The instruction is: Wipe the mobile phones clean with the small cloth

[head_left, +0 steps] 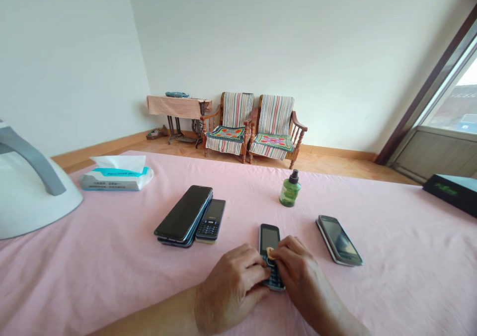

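Observation:
A dark keypad phone (270, 235) lies face up on the pink cloth, screen end away from me. My left hand (233, 284) is closed against its left edge, with fingertips over part of the keys. My right hand (300, 269) pinches a small yellowish piece (270, 252) against the phone just below the screen; what it is made of I cannot tell. Both hands hide part of the keypad. To the right lie stacked phones, a touchscreen phone (340, 241) on top. At left is a pile of smartphones (186, 214), with another keypad phone (211, 221) against its right side.
A green spray bottle (289, 191) stands beyond my right hand. A tissue pack (115, 177) and a white appliance with a grey handle (33, 192) are at left. A black box (450, 193) sits at the right edge. Two wooden armchairs (274, 122) stand beyond the pink-covered surface (238, 182).

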### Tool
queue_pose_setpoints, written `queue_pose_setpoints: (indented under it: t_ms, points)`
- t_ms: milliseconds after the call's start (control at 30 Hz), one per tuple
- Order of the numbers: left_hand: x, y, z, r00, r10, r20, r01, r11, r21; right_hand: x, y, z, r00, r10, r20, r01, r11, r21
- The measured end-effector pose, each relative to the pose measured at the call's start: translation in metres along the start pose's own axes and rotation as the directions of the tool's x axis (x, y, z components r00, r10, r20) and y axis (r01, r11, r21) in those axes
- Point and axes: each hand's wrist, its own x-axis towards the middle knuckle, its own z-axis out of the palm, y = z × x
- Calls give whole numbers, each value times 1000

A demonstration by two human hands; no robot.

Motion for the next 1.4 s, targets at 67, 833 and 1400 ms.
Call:
queue_pose_setpoints:
  t_ms: [67,833,1400]
  points:
    - [0,0,-1,1000,-12,-1,12,1000,-13,1,1,-3,1000,-9,25,9,1000,9]
    - [-1,2,-4,990,-140,26,142,977,-160,4,2,1,993,31,117,-33,999,17]
    - [2,-13,-5,965,-257,43,261,950,-171,6,1,1,993,33,113,-43,995,89]
